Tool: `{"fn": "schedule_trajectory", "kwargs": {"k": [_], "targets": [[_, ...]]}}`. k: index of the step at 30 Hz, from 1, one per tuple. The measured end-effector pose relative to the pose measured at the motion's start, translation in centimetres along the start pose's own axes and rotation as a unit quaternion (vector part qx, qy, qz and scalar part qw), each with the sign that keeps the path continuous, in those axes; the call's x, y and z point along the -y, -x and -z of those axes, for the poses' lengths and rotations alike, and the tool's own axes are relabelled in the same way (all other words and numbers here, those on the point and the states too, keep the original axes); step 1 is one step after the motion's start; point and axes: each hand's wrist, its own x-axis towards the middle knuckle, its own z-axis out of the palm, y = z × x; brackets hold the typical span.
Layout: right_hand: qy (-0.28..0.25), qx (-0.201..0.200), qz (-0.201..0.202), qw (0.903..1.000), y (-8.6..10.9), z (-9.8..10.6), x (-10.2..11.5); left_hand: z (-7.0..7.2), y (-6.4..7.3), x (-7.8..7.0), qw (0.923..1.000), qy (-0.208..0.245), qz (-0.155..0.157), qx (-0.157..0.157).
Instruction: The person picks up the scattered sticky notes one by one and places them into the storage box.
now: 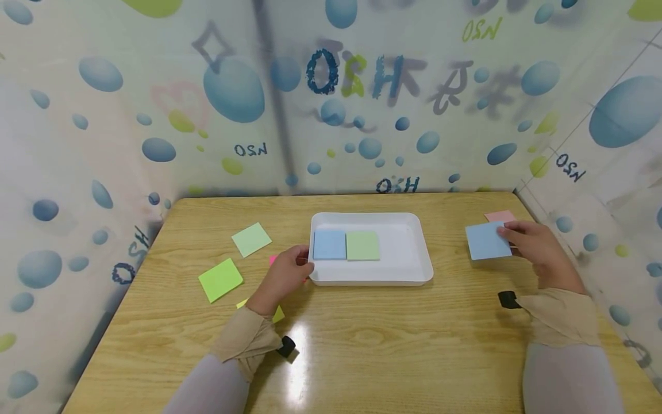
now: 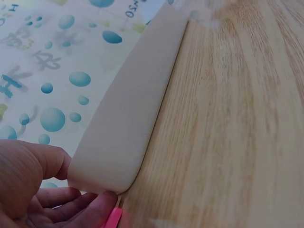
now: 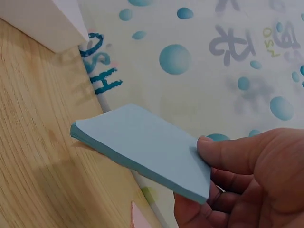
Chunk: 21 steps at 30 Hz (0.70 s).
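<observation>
In the head view a white tray (image 1: 398, 241) stands mid-table, with a blue sticky note pad (image 1: 329, 245) and a pale green sticky note pad (image 1: 362, 246) side by side in its left half. My left hand (image 1: 286, 267) pinches the tray's left end, thumb at the rim and fingers below, as the left wrist view shows on the tray wall (image 2: 126, 104). On the right, my right hand (image 1: 540, 250) holds another light blue sticky note pad (image 1: 488, 240) by its edge, raised off the table. The right wrist view shows the thumb on top of this pad (image 3: 142, 147).
Left of the tray lie a mint pad (image 1: 251, 240) and a bright green pad (image 1: 220, 280). A yellow pad (image 1: 278, 314) and a pink pad (image 2: 113, 218) are partly hidden by my left hand. A pale pink pad (image 1: 500, 216) lies behind the held one. A patterned wall backs the table (image 1: 393, 345).
</observation>
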Motion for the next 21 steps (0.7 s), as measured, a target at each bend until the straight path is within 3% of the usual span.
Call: {"fn": "schedule_trajectory", "kwargs": {"k": [11,21], "targets": [[-0.015,0.012,0.044,0.9989,-0.2,-2.7,2.2,-0.1,0.0,-0.1,1.0000,0.007,-0.005,0.004],[-0.029,0.057,0.050,0.9967,-0.5,-5.1,5.7,0.1,0.4,-0.5,0.9999,0.017,-0.001,-0.001]]}}
